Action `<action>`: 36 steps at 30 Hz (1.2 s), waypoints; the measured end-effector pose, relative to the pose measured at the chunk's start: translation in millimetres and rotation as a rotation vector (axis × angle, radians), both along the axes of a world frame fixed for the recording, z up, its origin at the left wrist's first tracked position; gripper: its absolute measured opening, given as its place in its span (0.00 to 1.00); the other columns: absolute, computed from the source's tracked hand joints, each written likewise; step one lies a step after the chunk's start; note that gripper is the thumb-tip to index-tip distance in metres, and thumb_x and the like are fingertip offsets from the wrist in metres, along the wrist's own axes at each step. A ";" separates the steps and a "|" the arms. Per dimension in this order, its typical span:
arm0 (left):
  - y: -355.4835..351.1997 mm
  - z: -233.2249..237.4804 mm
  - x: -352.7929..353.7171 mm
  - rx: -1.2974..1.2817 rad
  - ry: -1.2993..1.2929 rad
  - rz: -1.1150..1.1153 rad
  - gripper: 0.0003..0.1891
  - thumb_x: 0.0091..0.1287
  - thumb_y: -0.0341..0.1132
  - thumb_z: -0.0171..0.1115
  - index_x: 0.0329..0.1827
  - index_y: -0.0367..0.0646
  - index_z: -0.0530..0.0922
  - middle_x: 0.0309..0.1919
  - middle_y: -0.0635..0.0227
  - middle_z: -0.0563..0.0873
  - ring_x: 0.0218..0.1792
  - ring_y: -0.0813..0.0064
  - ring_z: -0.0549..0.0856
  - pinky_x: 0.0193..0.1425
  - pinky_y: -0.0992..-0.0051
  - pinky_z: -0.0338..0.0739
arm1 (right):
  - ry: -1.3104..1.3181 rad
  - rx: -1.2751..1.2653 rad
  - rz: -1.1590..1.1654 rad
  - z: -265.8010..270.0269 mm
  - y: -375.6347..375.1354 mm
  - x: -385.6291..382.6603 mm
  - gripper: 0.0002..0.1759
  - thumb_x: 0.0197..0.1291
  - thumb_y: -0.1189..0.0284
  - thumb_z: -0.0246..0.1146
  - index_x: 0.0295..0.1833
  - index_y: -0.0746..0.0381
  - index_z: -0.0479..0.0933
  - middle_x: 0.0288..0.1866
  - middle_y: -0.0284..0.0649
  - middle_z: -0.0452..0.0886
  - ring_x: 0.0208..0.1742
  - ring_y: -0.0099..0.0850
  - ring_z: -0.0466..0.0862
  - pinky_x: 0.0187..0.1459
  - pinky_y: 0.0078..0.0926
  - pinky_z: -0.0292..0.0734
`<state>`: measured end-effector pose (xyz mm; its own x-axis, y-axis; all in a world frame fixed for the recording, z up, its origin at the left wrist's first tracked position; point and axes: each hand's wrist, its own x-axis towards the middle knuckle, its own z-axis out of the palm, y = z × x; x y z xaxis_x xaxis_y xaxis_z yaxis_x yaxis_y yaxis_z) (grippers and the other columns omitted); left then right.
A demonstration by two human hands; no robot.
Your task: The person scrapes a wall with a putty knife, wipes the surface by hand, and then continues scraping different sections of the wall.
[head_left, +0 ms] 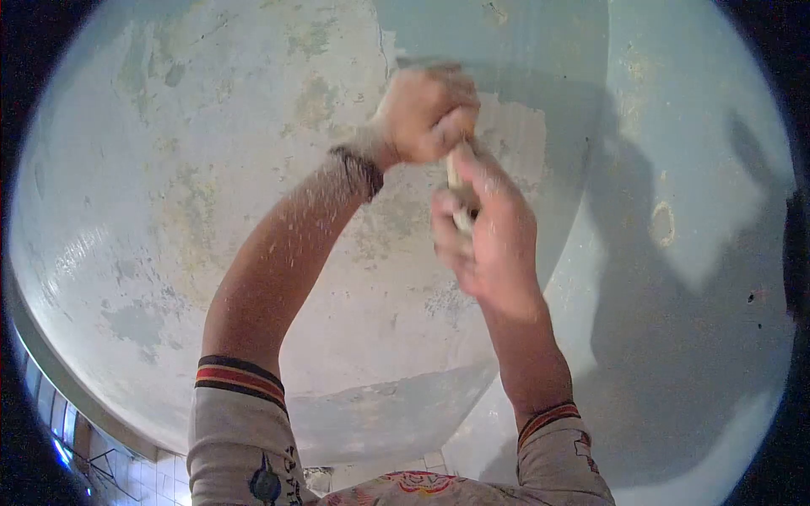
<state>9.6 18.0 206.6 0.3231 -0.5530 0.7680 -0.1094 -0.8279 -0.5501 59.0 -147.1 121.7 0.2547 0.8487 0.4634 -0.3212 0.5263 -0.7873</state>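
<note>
The left hand (pixel 426 114) is raised high on my feed, curled into a tight fist around the top of a pale handle (pixel 456 179). A dark wristband (pixel 359 169) circles its wrist. White dust specks the forearm down to a striped cuff (pixel 240 377).

Far left, low at the edge, I see a strip of white tiles (pixel 51 413). Above them spreads the scraped surface (pixel 194 219), patchy grey and cream where the paint is gone.

Just right of the left fist and below it, the right hand (pixel 494 236) is closed on the same handle, fingers wrapped round its lower part. The two hands almost touch. I cannot make out the tool's working end; it is hidden behind the left fist and blurred.

Further right, blue paint (pixel 675 126) is intact, and the arms' shadow falls across it.
</note>
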 end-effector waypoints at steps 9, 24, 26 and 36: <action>-9.7 0.1 -8.0 -0.140 0.090 0.039 0.14 0.56 0.41 0.51 0.21 0.39 0.70 0.21 0.58 0.72 0.29 0.51 0.74 0.41 0.59 0.71 | -0.035 0.016 0.091 9.1 -5.6 8.0 0.27 0.70 0.55 0.53 0.71 0.51 0.65 0.23 0.29 0.69 0.10 0.15 0.58 0.10 0.16 0.50; 10.4 -6.0 -5.7 -0.002 0.054 0.012 0.11 0.52 0.42 0.53 0.19 0.45 0.75 0.24 0.62 0.79 0.33 0.53 0.79 0.36 0.56 0.75 | -0.013 -0.030 -0.019 -5.6 7.8 -4.1 0.20 0.70 0.56 0.54 0.63 0.52 0.71 0.25 0.29 0.68 0.14 0.15 0.60 0.12 0.14 0.52; 7.5 12.4 -5.9 0.055 -0.014 0.072 0.11 0.52 0.41 0.53 0.20 0.44 0.75 0.23 0.62 0.79 0.33 0.53 0.79 0.37 0.57 0.76 | 0.054 -0.008 -0.037 6.1 14.7 -5.4 0.21 0.70 0.56 0.54 0.63 0.52 0.70 0.25 0.29 0.68 0.13 0.15 0.59 0.12 0.15 0.51; 6.1 -0.2 -1.1 0.059 0.053 0.090 0.15 0.54 0.42 0.52 0.19 0.39 0.70 0.23 0.60 0.73 0.32 0.52 0.76 0.50 0.59 0.73 | -0.058 0.002 0.031 -10.0 19.6 13.6 0.27 0.71 0.55 0.52 0.71 0.53 0.65 0.24 0.29 0.69 0.11 0.15 0.58 0.11 0.15 0.50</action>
<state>8.5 24.1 206.4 0.4122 -0.5642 0.7154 -0.0664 -0.8017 -0.5940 72.6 -127.5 111.7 0.2005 0.8549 0.4785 -0.2910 0.5184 -0.8041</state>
